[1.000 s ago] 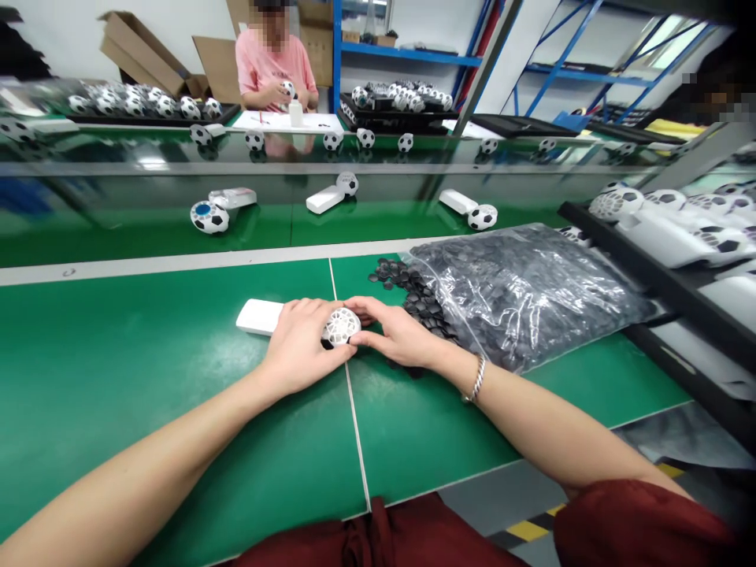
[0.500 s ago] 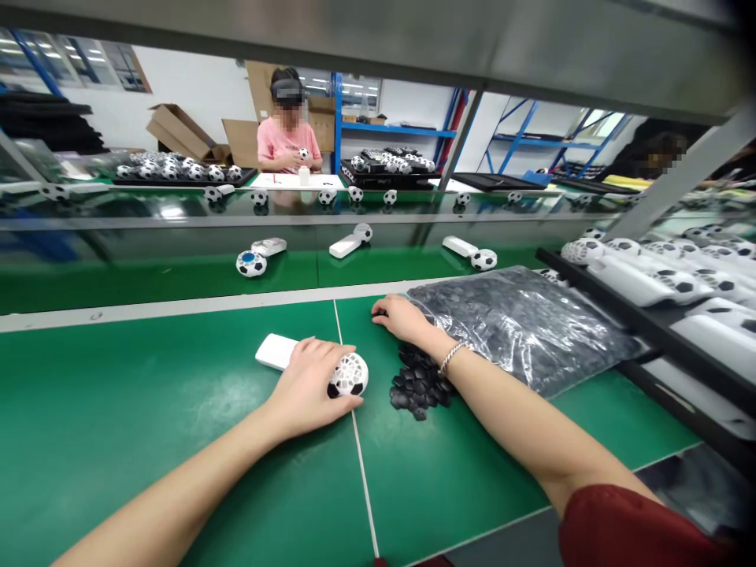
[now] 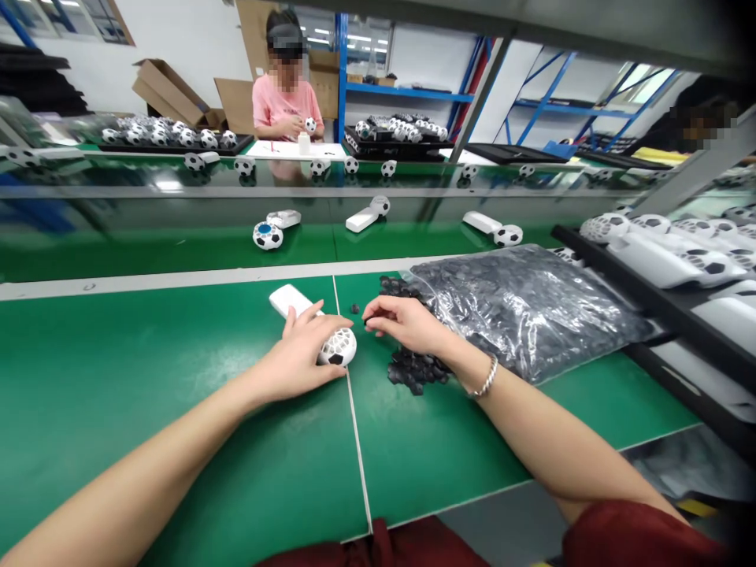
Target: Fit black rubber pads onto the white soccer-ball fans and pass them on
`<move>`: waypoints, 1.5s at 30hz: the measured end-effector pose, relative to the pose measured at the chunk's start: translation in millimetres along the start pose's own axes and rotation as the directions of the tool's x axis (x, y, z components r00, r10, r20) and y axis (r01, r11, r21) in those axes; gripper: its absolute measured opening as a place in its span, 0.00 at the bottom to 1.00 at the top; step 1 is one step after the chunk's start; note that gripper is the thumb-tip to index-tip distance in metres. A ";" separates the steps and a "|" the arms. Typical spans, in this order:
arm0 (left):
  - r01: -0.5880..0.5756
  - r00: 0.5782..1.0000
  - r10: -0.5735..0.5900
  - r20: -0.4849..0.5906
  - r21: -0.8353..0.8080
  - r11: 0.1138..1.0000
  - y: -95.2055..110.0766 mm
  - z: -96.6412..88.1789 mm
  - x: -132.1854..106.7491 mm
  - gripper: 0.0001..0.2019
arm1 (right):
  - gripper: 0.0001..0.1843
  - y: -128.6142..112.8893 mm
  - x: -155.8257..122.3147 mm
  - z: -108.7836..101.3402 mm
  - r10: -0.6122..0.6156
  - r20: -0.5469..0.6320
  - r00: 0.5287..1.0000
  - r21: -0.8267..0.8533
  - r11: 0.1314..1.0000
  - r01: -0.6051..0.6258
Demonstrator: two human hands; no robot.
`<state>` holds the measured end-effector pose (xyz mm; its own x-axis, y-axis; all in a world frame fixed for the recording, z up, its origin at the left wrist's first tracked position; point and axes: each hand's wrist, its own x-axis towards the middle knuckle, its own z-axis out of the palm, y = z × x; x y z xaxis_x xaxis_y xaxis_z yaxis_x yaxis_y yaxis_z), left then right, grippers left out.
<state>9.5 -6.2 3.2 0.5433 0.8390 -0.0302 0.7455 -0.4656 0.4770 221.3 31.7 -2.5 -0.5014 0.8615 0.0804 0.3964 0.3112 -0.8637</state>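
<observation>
My left hand [image 3: 298, 354] is closed over a white plastic housing with a soccer-ball-shaped head [image 3: 341, 348]. Its flat handle [image 3: 288, 299] sticks out beyond my fingers on the green bench. The head has open white cells and a black patch at its lower side. Just right of it, my right hand [image 3: 409, 321] pinches a small black piece [image 3: 367, 321], mostly hidden by the fingertips. Loose black pieces [image 3: 415, 372] lie in a pile below and behind that hand. A single black piece [image 3: 354, 308] rests between my hands.
A clear bag of black pieces [image 3: 525, 307] lies to the right. Beside it, black trays [image 3: 626, 276] hold several white housings. Beyond the bench edge, a green conveyor [image 3: 224, 264] carries ball-headed housings [image 3: 268, 235]. A person in pink [image 3: 287, 106] sits across, holding a small ball.
My right hand has drawn back toward the ball head with a black piece in its fingertips. The housing has turned slightly under my left hand, and the camera view has tilted down.
</observation>
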 end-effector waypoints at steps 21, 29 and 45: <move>-0.080 0.993 0.057 -0.099 -0.248 0.965 -4.8 1.4 3.9 0.19 | 0.03 -18.8 -9.4 23.3 -0.118 0.070 0.991 -0.013 0.993 0.119; -0.055 0.995 0.033 -0.092 -0.248 0.967 -1.1 -0.1 4.3 0.18 | 0.03 -16.3 -7.8 27.8 -0.204 0.048 0.978 -0.076 0.975 0.207; -0.061 0.991 0.032 -0.132 -0.226 0.972 -2.3 5.0 6.4 0.20 | 0.10 2.2 14.8 23.7 -0.118 -0.041 0.992 -0.059 0.992 0.116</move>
<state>13.2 -1.2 -2.4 0.5110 0.8536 0.1014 0.6041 -0.4405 0.6640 196.5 35.6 -15.0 -0.5126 0.8345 0.2022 0.3806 0.4320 -0.8176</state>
